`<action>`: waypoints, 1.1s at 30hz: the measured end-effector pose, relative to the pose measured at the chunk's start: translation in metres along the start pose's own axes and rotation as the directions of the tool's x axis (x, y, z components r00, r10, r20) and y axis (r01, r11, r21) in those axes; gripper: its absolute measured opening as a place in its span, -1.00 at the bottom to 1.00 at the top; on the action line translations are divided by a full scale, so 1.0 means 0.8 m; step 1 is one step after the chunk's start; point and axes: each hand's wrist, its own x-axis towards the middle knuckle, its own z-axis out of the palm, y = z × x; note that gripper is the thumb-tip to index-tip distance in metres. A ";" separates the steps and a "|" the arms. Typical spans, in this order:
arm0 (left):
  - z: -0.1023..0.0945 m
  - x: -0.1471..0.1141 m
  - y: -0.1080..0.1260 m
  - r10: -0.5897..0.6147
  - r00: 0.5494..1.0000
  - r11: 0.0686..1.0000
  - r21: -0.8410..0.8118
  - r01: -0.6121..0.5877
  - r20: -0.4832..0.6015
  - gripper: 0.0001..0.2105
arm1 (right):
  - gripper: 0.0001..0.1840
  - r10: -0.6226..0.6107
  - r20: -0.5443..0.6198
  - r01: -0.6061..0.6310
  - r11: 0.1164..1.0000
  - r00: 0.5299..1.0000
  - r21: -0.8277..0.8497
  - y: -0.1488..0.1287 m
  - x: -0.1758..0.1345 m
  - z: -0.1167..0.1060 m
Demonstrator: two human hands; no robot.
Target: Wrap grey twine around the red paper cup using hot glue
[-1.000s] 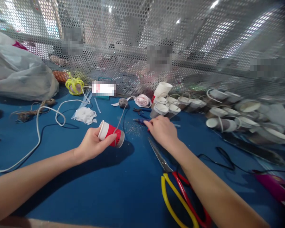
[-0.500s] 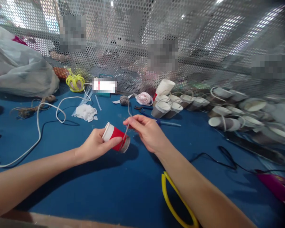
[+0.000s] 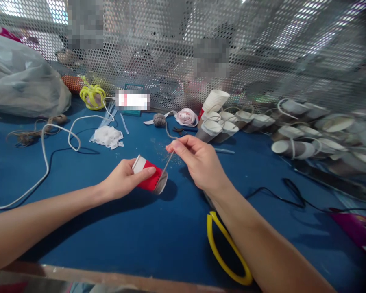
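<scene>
A red and white paper cup (image 3: pixel 149 185) lies tilted on its side in the air, with my left hand (image 3: pixel 123 179) closed around it, thumb on the red band. Grey yarn (image 3: pixel 168 162) is wound about the cup's base end. My right hand (image 3: pixel 198 156) pinches this strand between thumb and fingertips, up and to the right of the cup, and it is stretched taut. Behind my fingers the strand runs back to a small grey ball of yarn (image 3: pixel 159 119) on the blue table (image 3: pixel 134 248).
Stacked white paper cups (image 3: pixel 216 99) and several grey-wrapped cups with handles (image 3: pixel 212 127) stand at the back right. A yellow loop handle (image 3: pixel 212 244) lies beside my right forearm. White scraps (image 3: pixel 107 137), a white cable (image 3: pixel 45 158) and a plastic bag (image 3: pixel 24 77) are on the left.
My right hand has moved up and right, away from the cup, drawing the strand straighter. The view has shifted slightly, while my left hand keeps its hold on the cup.
</scene>
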 end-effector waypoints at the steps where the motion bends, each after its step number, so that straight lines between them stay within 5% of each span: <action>1: 0.002 -0.002 0.000 0.012 1.000 1.000 -0.001 -0.012 0.011 -0.75 | -0.80 0.009 0.002 -0.009 0.999 1.000 -0.034 0.000 0.000 0.000; 17: 0.003 -0.016 0.000 0.162 0.987 0.987 0.012 -0.161 -0.023 -0.75 | -0.76 0.115 0.067 -0.104 0.983 0.991 -0.151 0.010 0.002 0.003; 28: 0.004 -0.006 -0.001 -0.028 0.999 0.995 -0.097 0.024 -0.042 -0.74 | -0.78 0.075 -0.021 -0.077 0.990 0.997 -0.115 0.010 0.003 -0.001; 33: 0.005 -0.011 0.003 0.011 0.999 0.998 -0.068 -0.013 -0.030 -0.74 | -0.76 0.109 0.018 -0.105 0.984 0.994 -0.145 0.012 0.003 -0.001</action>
